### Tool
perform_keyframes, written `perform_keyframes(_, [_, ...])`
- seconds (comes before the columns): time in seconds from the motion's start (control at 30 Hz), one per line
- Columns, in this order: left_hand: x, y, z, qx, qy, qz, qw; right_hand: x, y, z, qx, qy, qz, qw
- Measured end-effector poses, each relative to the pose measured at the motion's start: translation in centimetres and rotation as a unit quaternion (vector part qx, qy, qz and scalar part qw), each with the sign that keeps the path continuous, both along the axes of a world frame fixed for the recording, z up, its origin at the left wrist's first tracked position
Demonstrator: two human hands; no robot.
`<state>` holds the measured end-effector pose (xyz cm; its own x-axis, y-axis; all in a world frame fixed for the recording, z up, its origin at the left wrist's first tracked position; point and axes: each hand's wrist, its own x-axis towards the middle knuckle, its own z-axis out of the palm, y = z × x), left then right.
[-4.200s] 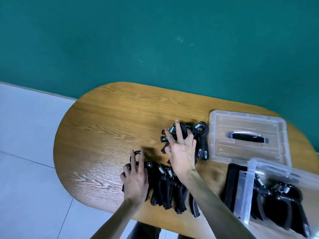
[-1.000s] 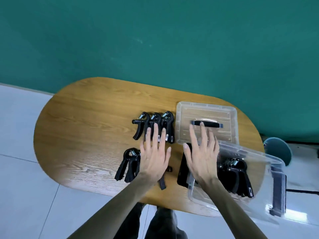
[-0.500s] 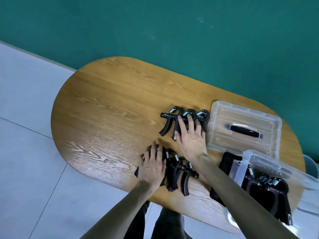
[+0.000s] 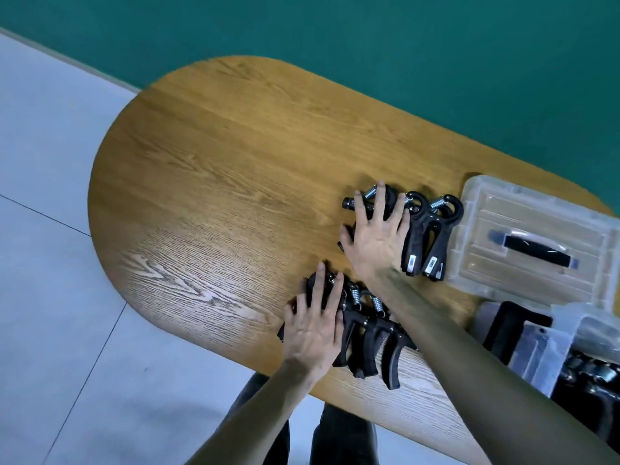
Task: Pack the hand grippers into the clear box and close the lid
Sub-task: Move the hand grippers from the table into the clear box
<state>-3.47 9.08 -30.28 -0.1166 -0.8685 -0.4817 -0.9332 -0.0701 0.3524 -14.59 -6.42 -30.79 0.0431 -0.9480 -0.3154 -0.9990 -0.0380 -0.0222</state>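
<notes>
Two groups of black hand grippers with steel springs lie on the wooden table (image 4: 218,196). My right hand (image 4: 375,239) lies flat, fingers spread, on the leftmost of the far group (image 4: 432,229). With fingers extended, my left hand (image 4: 313,327) rests on the left end of the near group (image 4: 372,344) by the table's front edge. The clear box (image 4: 567,327) stands open at the lower right with several grippers (image 4: 590,374) inside. Its clear lid (image 4: 503,263), with a black handle (image 4: 536,251), lies flat beyond the box.
A flat black object (image 4: 503,327) lies against the box's left side. The table's rounded left half shows bare wood. A teal wall runs behind the table, and grey floor tiles (image 4: 50,263) lie to the left. My legs show below the front edge.
One second ago my right hand was over the clear box; it has moved left onto the far group of grippers. My left hand has stayed on the near group. The view has shifted.
</notes>
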Motion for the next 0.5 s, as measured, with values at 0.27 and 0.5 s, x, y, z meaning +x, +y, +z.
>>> perform_keyframes(0.27, [0.3, -0.7, 0.8, 0.028, -0.006, -0.024, 0.999, 0.8, -0.1, 0.3, 0.024, -0.015, -0.004, 1.000])
perform_keyframes(0.5, [0.5, -0.5, 0.2, 0.020, -0.006, -0.018, 1.000, 1.2, -0.7, 0.3, 0.013, -0.021, -0.020, 0.999])
